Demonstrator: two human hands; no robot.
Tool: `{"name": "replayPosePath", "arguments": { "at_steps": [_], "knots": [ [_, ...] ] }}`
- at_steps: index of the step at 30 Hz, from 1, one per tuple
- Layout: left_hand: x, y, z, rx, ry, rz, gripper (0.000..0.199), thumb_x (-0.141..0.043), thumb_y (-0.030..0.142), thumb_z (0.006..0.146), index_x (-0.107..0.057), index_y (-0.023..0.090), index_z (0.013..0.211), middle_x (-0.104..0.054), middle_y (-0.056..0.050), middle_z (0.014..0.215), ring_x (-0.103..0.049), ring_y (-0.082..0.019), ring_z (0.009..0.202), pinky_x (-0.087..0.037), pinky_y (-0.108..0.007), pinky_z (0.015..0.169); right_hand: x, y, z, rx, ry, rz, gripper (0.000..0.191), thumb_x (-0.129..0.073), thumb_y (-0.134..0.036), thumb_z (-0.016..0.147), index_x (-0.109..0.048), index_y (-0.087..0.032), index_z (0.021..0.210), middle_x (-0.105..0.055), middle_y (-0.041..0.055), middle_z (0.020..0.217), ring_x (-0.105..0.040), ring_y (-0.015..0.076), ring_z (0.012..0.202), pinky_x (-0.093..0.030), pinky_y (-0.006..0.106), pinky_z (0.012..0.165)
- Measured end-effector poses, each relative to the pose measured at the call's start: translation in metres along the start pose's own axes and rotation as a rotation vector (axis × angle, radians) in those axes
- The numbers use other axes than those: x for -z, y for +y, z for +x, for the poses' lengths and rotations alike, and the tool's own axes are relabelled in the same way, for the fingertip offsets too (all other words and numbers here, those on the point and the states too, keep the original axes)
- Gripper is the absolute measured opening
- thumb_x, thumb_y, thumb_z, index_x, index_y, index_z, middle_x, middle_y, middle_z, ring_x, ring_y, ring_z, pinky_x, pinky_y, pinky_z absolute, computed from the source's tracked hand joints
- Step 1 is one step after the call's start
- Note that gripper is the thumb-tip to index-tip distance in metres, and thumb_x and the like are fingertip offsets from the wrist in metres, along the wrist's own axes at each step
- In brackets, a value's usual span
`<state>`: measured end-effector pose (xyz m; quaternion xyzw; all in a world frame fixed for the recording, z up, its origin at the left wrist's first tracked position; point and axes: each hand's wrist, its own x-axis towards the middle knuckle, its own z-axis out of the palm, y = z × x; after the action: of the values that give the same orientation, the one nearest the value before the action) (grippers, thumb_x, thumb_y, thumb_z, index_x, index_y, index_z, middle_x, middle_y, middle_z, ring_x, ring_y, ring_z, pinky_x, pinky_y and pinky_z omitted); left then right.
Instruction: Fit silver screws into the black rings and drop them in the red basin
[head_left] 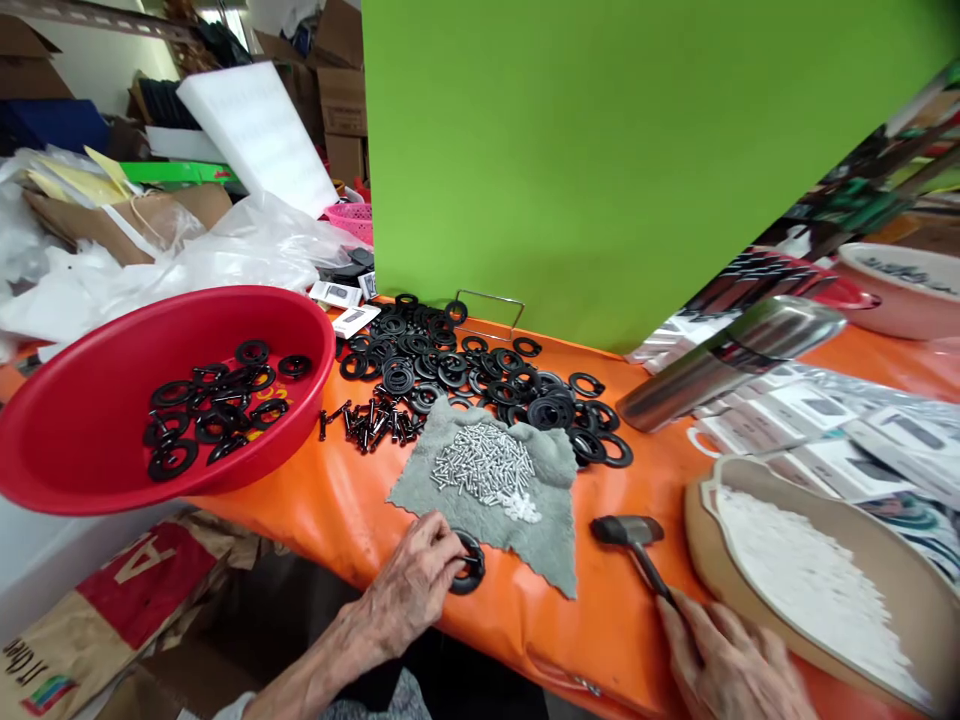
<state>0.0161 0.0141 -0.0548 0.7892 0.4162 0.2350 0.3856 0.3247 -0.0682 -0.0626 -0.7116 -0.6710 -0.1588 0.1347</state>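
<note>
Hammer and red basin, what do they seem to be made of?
The hammer has dull black ends, perhaps rubber, and a greyish, faintly shiny middle, likely metal. The red basin looks like smooth, lightly glossy plastic, going by its even colour and soft highlights.

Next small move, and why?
Probably lift the hammer and bring it over the black ring: the left hand steadies that ring near the table edge, while the right hand holds the handle, its head apart from the ring.
</note>
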Motion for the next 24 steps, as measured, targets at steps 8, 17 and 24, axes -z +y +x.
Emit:
{"name": "replayPosePath", "arguments": {
  "at_steps": [8, 17, 24],
  "knots": [
    [0.004, 0.012, -0.010, 0.120, 0.067, -0.054, 0.013, -0.045, 0.014, 0.092, -0.056, 0.019, 0.086, -0.053, -0.003, 0.084, -0.056, -0.018, 0.084, -0.048, -0.030, 0.079, -0.022, -0.065, 0.059, 0.130, -0.040, 0.415, 0.020, -0.038, -0.028, 0.093, -0.057, -0.023, 0.096, -0.065, 0.0058, 0.087, -0.064, 0.0207, 0.076, -0.051, 0.036, 0.068],
    [0.012, 0.015, -0.008, 0.163, 0.138, -0.063, 0.015, -0.047, 0.017, 0.091, -0.055, 0.019, 0.079, -0.054, -0.002, 0.078, -0.053, -0.015, 0.071, -0.046, -0.026, 0.069, -0.045, -0.084, 0.080, 0.064, -0.094, 0.535, 0.020, -0.034, -0.027, 0.094, -0.054, -0.021, 0.097, -0.064, 0.0078, 0.089, -0.064, 0.0205, 0.084, -0.053, 0.036, 0.077],
    [0.013, 0.016, -0.006, 0.153, 0.147, -0.063, 0.014, -0.047, 0.016, 0.090, -0.055, 0.019, 0.078, -0.053, -0.001, 0.077, -0.052, -0.015, 0.070, -0.045, -0.025, 0.068, -0.051, -0.084, 0.092, 0.009, -0.118, 0.534, 0.020, -0.036, -0.026, 0.089, -0.055, -0.021, 0.089, -0.061, 0.0071, 0.082, -0.061, 0.0222, 0.080, -0.051, 0.038, 0.073]
  ]
}}
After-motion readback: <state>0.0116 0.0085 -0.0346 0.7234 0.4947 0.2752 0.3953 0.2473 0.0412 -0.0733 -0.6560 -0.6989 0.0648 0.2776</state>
